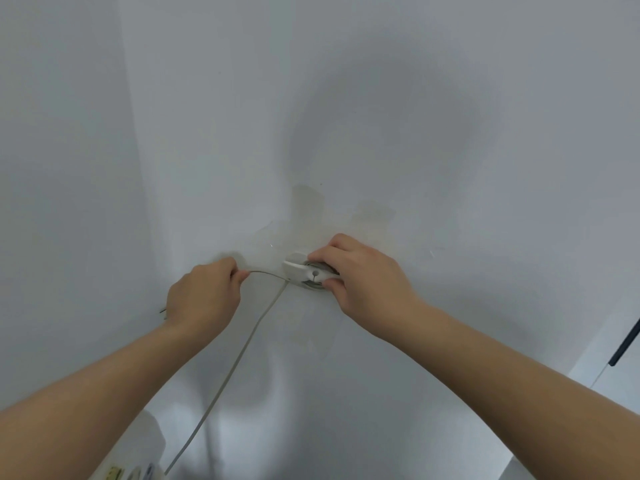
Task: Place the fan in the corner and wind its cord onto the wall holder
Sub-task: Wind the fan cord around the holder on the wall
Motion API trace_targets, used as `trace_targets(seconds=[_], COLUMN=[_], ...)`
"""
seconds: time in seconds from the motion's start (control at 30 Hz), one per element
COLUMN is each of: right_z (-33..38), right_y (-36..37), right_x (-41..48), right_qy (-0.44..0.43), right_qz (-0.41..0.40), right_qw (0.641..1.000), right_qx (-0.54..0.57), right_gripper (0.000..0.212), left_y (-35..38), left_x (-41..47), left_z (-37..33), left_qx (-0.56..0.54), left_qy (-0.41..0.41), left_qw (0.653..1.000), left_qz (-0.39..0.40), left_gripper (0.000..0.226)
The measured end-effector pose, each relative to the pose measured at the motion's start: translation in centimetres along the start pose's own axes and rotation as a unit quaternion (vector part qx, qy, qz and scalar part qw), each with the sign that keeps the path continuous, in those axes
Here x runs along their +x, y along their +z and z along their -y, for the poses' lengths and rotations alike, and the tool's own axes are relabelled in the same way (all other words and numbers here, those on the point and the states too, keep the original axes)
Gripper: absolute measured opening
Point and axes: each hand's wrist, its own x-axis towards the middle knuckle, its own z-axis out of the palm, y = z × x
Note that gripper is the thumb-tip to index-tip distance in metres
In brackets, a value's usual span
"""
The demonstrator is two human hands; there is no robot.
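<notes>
One edge of the fan: it is showing white at the bottom left, under my left forearm, with a row of small coloured buttons; the frame is cutting off the rest.
Cord: it is rising pale and thin from beside the fan, running up between my arms to the left side of the holder, then bending sharply left into my fingers.
Left hand: I am pinching the cord at my fingertips, fingers curled, just left of the holder.
Right hand: I am gripping the right side of the wall holder, fingers curled over its top and thumb underneath.
Hands: they are staying apart, one on each side of the holder, each clamped on its own thing.
Holder detail: a white arm is lying across a round spool, with grey turns of cord showing round it.
Wall: pale and plain, it is carrying faint patchy marks above the holder and a broad soft shadow higher up; a corner is running down the left.
Dark strip: it is slanting at the far right edge.
</notes>
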Motion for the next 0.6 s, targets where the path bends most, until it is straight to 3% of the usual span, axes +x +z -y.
trace_targets(seconds=[0.07,0.27,0.4,0.6], right_z=[0.1,0.2,0.4,0.3], right_y=[-0.1,-0.2,-0.2,-0.6], right_x=[0.0,-0.1,-0.1,-0.1], right_qy=[0.0,0.003,0.005,0.006], right_qz=[0.004,0.011,0.012,0.025], right_qw=[1.0,1.0,1.0,1.0], right_qx=[-0.002,-0.012,-0.011,-0.011], right_gripper=[0.031,0.031,0.031,0.028], left_y=[-0.1,-0.6,-0.4,-1.6], left_x=[0.0,0.0,0.4,0.8], left_z=[0.1,1.0,0.6,-0.8], left_qx=[0.012,0.025,-0.102,-0.307], left_qy=[0.001,-0.052,-0.097,-0.132], left_qw=[1.0,0.998,0.987,0.942], left_qz=[-0.008,0.036,0.071,0.026], left_gripper=[0.035,0.054,0.038,0.023])
